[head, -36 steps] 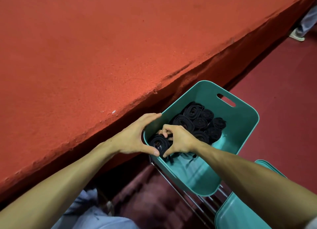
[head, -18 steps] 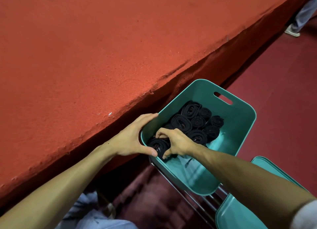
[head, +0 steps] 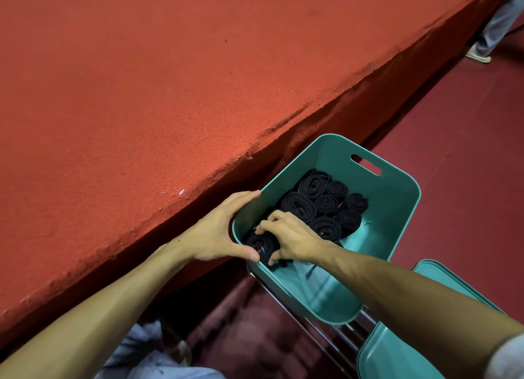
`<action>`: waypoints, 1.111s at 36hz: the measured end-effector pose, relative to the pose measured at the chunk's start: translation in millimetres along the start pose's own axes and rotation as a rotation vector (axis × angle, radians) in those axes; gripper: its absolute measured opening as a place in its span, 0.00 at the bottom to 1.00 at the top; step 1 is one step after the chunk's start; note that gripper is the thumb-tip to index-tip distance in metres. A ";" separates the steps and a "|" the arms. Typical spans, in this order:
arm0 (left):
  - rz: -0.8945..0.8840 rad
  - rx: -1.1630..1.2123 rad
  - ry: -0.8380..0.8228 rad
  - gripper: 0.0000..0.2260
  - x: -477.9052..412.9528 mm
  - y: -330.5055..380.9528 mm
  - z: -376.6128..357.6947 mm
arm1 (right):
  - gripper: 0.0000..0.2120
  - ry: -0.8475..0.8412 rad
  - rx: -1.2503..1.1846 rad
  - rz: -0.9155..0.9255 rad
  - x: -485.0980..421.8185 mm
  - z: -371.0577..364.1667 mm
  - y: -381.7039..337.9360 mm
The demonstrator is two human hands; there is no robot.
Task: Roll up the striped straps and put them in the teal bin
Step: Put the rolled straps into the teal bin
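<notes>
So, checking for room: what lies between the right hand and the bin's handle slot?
Rolled dark straps, packed together on the teal bin floor; the head view shows it.

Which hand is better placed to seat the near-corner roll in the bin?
Right. The right hand grips the rolled strap inside the teal bin, while the left hand holds the bin's rim, steadying it.

Red felt table (head: 141,95), maroon floor (head: 467,180), bystander's shoe (head: 479,57)
</notes>
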State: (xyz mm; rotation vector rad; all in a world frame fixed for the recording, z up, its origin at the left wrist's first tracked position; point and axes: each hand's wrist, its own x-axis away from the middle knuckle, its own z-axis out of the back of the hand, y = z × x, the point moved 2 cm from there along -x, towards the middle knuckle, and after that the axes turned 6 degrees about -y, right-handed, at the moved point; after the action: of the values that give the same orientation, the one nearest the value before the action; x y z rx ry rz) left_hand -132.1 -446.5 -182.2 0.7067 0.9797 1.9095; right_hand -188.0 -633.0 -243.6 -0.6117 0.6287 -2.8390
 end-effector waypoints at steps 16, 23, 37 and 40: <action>0.000 -0.012 -0.002 0.53 0.9 2.0 1.5 | 0.35 0.028 -0.145 -0.131 2.0 -1.4 11.6; 0.012 -0.002 -0.003 0.50 1.5 3.6 1.2 | 0.36 0.005 -0.115 -0.127 3.5 -2.6 6.3; 0.058 -0.124 -0.045 0.51 -2.5 17.1 8.5 | 0.35 0.038 -0.107 -0.025 16.2 19.4 -1.9; 0.078 -0.234 -0.083 0.53 -7.1 21.9 12.3 | 0.32 0.080 -0.108 -0.042 24.3 31.6 -3.1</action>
State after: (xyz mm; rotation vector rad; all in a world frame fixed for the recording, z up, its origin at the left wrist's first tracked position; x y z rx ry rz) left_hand -128.8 -455.5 -158.0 0.6887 0.6715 2.0055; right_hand -196.6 -647.9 -207.5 -0.5364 0.7957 -2.8957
